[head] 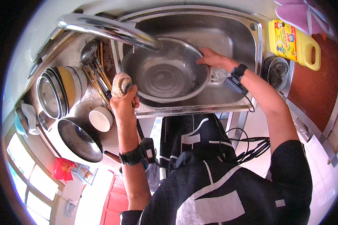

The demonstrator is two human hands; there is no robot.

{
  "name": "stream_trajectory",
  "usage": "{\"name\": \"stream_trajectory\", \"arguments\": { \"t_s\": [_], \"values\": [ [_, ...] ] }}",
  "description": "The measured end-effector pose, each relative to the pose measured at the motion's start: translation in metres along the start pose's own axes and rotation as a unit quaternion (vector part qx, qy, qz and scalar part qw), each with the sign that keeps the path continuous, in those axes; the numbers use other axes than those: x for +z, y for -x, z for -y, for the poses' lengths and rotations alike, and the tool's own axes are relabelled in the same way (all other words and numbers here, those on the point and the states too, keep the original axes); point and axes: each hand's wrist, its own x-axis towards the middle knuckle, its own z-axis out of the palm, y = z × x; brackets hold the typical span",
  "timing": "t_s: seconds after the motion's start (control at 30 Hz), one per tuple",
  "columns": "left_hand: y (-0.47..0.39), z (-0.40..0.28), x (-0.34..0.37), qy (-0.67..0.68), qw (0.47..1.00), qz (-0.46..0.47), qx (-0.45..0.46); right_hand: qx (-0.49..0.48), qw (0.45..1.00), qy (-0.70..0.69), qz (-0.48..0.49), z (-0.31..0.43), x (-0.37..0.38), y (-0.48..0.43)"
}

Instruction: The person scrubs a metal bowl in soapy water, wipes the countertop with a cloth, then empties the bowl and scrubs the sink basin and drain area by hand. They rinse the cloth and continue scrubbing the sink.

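Note:
A wide round metal basin (169, 76) rests tilted in the stainless steel sink (242, 36), below the chrome faucet (109, 29). My right hand (211, 58) grips the basin's right rim, thumb and fingers on its edge. My left hand (125, 99) is closed around a bunched tan cloth (121, 84) at the basin's left side, over the sink's front left corner. Something dark and checked shows in the cloth's fold. Some whitish, crumpled matter (219, 74) lies on the sink bottom, right of the basin.
Left on the counter are stacked bowls (49, 94), a ladle (89, 52) with chopsticks, a cream bowl (100, 119) and a wok (80, 140). On the right are a yellow detergent jug (294, 45) lying down and a bowl with a steel scourer (277, 71). Black cables (253, 146) hang beside my body.

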Motion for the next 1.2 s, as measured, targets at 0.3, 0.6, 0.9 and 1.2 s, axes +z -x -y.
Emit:
{"name": "stream_trajectory", "arguments": {
  "t_s": [0.3,0.6,0.9,1.2],
  "values": [
    [-0.025,0.041,-0.041,-0.251,0.908,-0.131,0.308,-0.151,0.961,0.138,-0.185,-0.033,-0.011,-0.030],
    [-0.029,0.076,-0.075,-0.444,0.846,-0.200,0.219,-0.057,0.997,-0.040,-0.037,-0.045,-0.010,-0.015],
    [0.008,0.053,-0.034,-0.529,0.722,-0.194,0.401,-0.151,0.918,0.367,-0.026,-0.079,-0.009,-0.021],
    [0.013,0.111,0.083,-0.498,0.753,0.199,0.381,-0.206,0.933,0.294,-0.026,-0.040,0.003,0.004]
  ]
}}
